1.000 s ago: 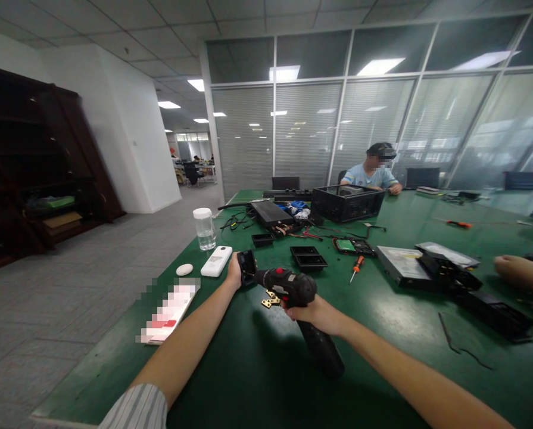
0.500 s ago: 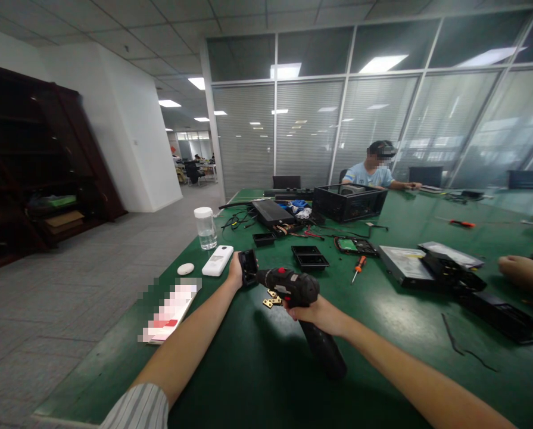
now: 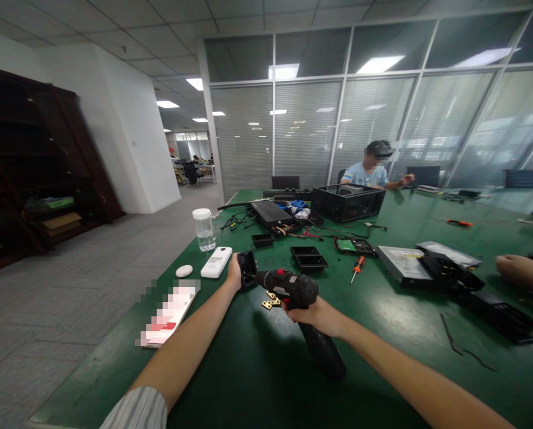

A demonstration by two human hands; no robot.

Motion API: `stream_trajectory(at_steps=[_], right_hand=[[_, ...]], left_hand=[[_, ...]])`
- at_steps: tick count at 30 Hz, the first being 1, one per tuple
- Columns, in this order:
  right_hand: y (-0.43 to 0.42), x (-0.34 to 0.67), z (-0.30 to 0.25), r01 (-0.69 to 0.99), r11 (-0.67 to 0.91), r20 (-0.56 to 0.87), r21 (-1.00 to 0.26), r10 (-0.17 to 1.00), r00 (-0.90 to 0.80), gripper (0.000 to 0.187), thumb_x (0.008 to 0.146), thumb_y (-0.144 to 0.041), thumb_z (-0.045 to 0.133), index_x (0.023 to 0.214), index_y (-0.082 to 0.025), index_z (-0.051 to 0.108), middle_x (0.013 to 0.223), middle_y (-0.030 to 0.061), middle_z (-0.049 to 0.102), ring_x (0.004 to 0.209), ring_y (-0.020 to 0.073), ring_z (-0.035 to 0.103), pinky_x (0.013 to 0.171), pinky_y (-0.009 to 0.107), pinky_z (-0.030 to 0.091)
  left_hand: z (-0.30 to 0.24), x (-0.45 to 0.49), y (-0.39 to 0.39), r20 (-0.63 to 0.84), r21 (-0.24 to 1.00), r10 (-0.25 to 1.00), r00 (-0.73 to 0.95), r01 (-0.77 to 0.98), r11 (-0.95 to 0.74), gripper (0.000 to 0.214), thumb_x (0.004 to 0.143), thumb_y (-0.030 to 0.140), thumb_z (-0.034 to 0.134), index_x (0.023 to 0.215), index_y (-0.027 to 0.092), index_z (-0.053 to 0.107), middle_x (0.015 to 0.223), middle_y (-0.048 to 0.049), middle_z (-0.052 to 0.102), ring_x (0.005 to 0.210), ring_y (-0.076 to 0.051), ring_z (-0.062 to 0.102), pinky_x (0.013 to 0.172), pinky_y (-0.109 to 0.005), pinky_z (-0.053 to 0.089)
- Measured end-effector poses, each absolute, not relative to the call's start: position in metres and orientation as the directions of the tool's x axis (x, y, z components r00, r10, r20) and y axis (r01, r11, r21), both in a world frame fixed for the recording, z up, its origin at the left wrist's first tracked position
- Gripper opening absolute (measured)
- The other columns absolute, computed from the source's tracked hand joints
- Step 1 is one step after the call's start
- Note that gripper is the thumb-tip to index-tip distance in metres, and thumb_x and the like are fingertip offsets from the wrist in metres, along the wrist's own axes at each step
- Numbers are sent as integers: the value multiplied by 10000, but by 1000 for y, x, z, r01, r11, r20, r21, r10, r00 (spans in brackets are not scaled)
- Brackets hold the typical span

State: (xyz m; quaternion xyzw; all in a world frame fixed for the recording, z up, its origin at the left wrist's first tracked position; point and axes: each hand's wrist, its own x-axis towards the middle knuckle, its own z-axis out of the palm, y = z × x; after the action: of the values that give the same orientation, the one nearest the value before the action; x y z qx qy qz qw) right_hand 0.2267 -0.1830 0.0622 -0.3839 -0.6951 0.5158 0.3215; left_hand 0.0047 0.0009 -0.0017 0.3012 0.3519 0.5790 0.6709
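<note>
My left hand (image 3: 235,272) is closed round a small black plastic box (image 3: 248,269), tilted so that its hollow side faces right. A black and red cordless drill (image 3: 288,287) is gripped in my right hand (image 3: 313,314). Its nose points left at the box; whether the bit touches it I cannot tell. Below the drill's nose lie several small brass-coloured plates (image 3: 270,301) with holes. Two more black plastic trays, a double one (image 3: 308,258) and a smaller one (image 3: 262,240), rest on the table beyond my hands.
On the green table (image 3: 230,381) stand a water bottle (image 3: 204,230) and a white device (image 3: 217,263). An orange screwdriver (image 3: 358,269), an open hard drive (image 3: 354,245) and a metal drive unit (image 3: 402,265) lie right. A black case (image 3: 349,202) stands before a seated person (image 3: 368,173). Another person's hand (image 3: 514,269) is at far right.
My hands, the box and the drill keep nearly the same pose; the view shifts slightly. Across the table, the seated person's hand has risen.
</note>
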Motion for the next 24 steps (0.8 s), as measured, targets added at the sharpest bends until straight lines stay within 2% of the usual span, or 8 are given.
stream_trajectory(at_steps=[11,18,24], right_hand=[[-184,224,65,208,171,52,-963,875,-481,180,713,-207,635,881,-163,588,748,-10,536,673,131,473,617,266,384],[-185,225,65,204,178,53,-963,864,-501,153,740,-227,617,879,-170,590,754,-7,533,688,137,473,630,271,381],[-184,226,61,185,177,62,-967,863,-501,183,739,-248,627,897,-161,595,793,-1,538,718,142,477,671,282,387]], left_hand=[[-1,5,1,-158,793,985,75,-585,171,475,862,444,371,860,70,664,644,-131,677,520,-236,647,489,-341,521],[1,6,-1,-154,780,984,87,-601,175,477,878,438,346,855,74,654,648,-139,676,534,-238,652,510,-355,529],[7,7,-8,-159,755,984,75,-633,170,442,879,414,378,921,77,661,635,-108,671,553,-219,660,523,-318,531]])
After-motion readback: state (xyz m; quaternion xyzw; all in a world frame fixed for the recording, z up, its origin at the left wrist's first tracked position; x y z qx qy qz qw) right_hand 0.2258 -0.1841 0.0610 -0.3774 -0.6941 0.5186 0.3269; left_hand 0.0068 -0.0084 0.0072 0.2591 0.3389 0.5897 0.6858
